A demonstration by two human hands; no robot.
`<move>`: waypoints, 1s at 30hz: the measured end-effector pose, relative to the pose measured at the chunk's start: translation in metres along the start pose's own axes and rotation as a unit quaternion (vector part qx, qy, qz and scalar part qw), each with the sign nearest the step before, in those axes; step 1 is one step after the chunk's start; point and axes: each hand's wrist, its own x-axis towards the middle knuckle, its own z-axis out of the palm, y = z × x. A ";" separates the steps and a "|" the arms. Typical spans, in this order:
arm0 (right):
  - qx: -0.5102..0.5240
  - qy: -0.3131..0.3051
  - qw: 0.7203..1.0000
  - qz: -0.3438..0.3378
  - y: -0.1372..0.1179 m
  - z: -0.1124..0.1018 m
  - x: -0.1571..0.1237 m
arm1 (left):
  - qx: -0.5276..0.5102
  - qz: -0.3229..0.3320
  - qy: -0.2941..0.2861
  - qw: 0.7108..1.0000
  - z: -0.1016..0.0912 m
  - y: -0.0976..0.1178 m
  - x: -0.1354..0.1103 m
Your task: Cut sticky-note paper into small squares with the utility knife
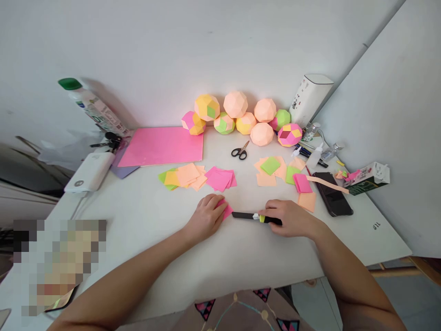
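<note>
My left hand [206, 216] rests on the white table [144, 216], its fingers pressed down on a small pink paper piece [227, 210]. My right hand [288, 218] is closed around a black utility knife [248, 215] with a yellow-green slider. The knife lies flat, and its tip points left, almost touching the pink piece. Between and behind the hands lie loose squares of pink paper [220, 178], orange and green paper [182, 176], and another mixed pile [275, 169].
Several folded paper balls [237, 117] line the wall. Black scissors [240, 151], a large pink sheet [161, 145], a black phone [332, 193], a white power bank [90, 171], a glue bottle [314, 156], a white box [309, 99] and a carton [368, 177] surround the work spot.
</note>
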 end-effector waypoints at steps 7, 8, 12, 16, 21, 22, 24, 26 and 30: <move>-0.002 -0.027 1.000 -0.001 -0.006 -0.001 0.001 | 0.006 0.022 -0.026 0.999 0.005 0.009 -0.002; -0.005 -0.030 1.000 -0.001 -0.007 -0.001 0.000 | 0.016 0.020 -0.037 0.999 0.006 0.010 -0.004; -0.008 -0.042 0.999 0.003 -0.010 0.000 -0.001 | 0.055 0.035 -0.107 0.992 0.009 0.012 -0.013; -0.017 -0.048 0.999 0.007 -0.013 0.001 0.000 | 0.066 0.059 -0.150 0.985 0.010 0.011 -0.020; -0.024 -0.061 0.998 0.014 -0.019 0.003 0.001 | 0.060 0.065 -0.160 0.983 0.010 0.009 -0.020; -0.024 -0.064 0.998 0.015 -0.020 0.003 0.001 | 0.058 0.066 -0.160 0.983 0.009 0.009 -0.020; -0.022 -0.072 0.997 0.020 -0.021 0.003 0.001 | 0.054 0.066 -0.159 0.984 0.009 0.009 -0.020; -0.020 -0.075 0.997 0.026 -0.022 0.002 0.001 | 0.050 0.066 -0.159 0.984 0.009 0.009 -0.020; -0.016 -0.072 0.996 0.044 -0.022 -0.002 -0.001 | 0.045 0.069 -0.158 0.984 0.010 0.009 -0.020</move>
